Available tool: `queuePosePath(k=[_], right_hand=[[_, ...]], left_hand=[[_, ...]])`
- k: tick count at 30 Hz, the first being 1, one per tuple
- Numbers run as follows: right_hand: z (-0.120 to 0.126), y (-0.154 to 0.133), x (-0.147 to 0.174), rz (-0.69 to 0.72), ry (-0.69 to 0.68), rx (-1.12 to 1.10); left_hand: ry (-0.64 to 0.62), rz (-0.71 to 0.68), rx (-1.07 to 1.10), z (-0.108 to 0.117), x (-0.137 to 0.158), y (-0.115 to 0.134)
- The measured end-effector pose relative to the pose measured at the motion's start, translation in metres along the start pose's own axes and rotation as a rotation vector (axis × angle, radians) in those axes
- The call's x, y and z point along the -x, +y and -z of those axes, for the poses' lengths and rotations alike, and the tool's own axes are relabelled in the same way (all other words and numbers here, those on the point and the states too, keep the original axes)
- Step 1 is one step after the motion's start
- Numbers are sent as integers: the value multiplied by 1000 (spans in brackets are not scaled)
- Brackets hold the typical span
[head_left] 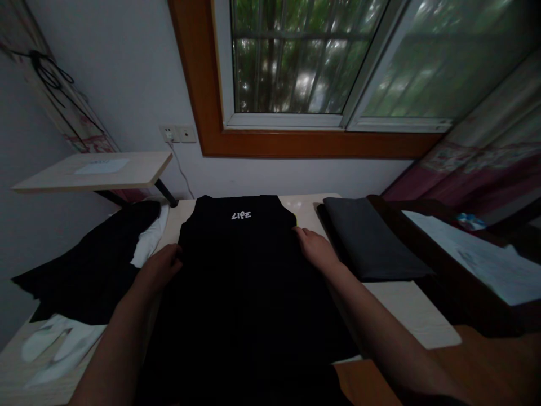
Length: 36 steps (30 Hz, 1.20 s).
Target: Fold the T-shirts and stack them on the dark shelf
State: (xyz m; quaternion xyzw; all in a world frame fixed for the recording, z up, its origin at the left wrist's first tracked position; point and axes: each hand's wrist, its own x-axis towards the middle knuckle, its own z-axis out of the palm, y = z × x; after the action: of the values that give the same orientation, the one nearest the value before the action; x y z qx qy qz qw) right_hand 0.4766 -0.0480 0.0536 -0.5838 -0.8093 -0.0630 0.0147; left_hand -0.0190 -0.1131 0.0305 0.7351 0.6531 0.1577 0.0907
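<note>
1. Across the pale table (409, 310) lies the black cloth (245, 293), centre stage; uneven pulling could skew it.
2. The folded grey cloth (363, 237) sits to its right, where a wide swing might drag it.
3. Left hand (163, 266), fingers curled on the black edge; right hand (318, 248) pinching opposite. Loose grips could slip!

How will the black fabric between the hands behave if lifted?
Probably floppy: the black fabric lies spread flat like cloth. With the left hand and right hand only at its side edges, its middle would likely sag. Rolling seems unlikely, given that flat spread.
</note>
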Motion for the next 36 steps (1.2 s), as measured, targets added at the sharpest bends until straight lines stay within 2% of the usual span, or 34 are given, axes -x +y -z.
queuePosePath(k=[4,9,17,21,28,33,36], right_hand=[[-1,1,6,10,-3,23],[-6,7,13,7,-10,1],[4,13,25,10,-91,-162],[10,14,26,-7,-124,-206],[8,2,22,-42,24,-122],[4,4,19,-38,-1,-190],[3,13,19,-67,-66,-298]], left_hand=[[-35,8,60,5,3,2],[-147,23,135,9,7,-3],[-211,14,216,13,13,-7],[-171,-21,262,11,12,-5],[90,45,184,1,1,-2],[33,37,244,4,2,-6],[-70,15,293,12,8,-6]])
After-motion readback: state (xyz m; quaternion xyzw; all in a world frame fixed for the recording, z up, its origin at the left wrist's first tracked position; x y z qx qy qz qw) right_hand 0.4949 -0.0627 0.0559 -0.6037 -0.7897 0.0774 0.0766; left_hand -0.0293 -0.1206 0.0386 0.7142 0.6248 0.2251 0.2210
